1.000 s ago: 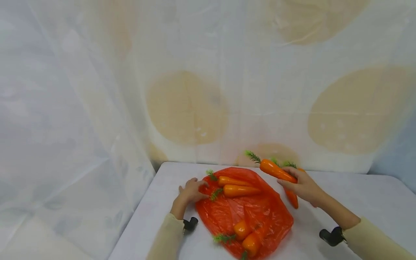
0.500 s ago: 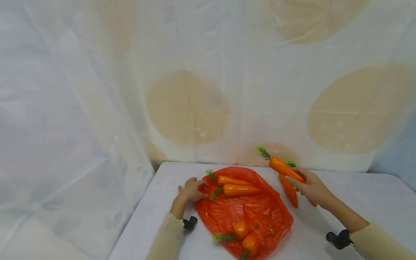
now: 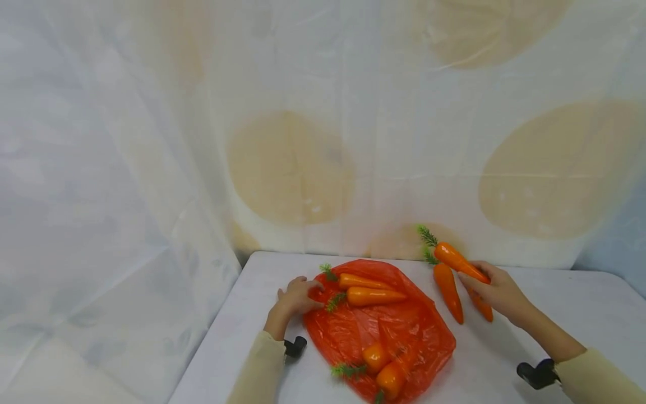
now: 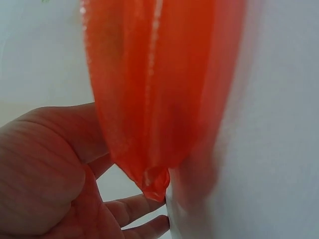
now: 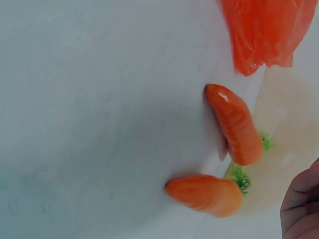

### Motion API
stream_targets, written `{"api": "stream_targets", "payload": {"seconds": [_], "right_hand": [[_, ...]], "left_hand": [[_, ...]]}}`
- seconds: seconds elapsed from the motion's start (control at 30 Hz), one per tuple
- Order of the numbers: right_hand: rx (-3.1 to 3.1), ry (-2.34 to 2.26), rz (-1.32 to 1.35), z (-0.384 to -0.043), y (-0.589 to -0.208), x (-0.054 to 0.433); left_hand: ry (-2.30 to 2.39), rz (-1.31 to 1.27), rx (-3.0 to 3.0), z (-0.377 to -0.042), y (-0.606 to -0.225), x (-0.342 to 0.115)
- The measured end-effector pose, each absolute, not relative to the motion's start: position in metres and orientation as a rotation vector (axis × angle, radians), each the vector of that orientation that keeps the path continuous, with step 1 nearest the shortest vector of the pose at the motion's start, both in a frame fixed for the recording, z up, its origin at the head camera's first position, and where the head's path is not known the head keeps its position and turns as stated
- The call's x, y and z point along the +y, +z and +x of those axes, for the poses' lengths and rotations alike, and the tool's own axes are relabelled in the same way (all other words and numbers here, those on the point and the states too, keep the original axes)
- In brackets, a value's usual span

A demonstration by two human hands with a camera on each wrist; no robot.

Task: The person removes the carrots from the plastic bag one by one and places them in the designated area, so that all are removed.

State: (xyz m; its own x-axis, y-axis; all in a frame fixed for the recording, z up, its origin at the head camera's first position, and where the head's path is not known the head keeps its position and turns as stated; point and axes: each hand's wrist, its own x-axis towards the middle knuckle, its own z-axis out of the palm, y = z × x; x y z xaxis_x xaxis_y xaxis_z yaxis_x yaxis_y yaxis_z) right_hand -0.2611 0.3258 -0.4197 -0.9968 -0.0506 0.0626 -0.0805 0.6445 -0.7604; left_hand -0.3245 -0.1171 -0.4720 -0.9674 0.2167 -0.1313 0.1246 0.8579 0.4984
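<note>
In the head view, my right hand pinches the tip end of an orange carrot between thumb and fingers. Its green leafy top points up and left. Beneath it, two more carrots lie on the table: one carrot fully in view, the other carrot partly hidden by the hand. My left hand rests at the left edge of a crumpled red plastic bag, fingers loosely spread. The left wrist view has the bag hiding the thumb tip. Only part of my right hand shows in the right wrist view, without the held carrot.
Two carrots lie side by side at the bag's upper part. Two more carrots lie at its front, partly under the red film. A white table carries everything, and a spotted cloth hangs behind it.
My right hand has moved right with the carrot, uncovering more of the two carrots on the table. My left hand and the bag have stayed in place.
</note>
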Motion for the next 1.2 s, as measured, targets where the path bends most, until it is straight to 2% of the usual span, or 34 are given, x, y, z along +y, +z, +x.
{"api": "stream_targets", "payload": {"seconds": [1.2], "right_hand": [[-2.799,1.316,-0.052,-0.265,-0.435,0.369]], "left_hand": [[0.707,0.287,2.861,-0.327,-0.471,-0.117]]}}
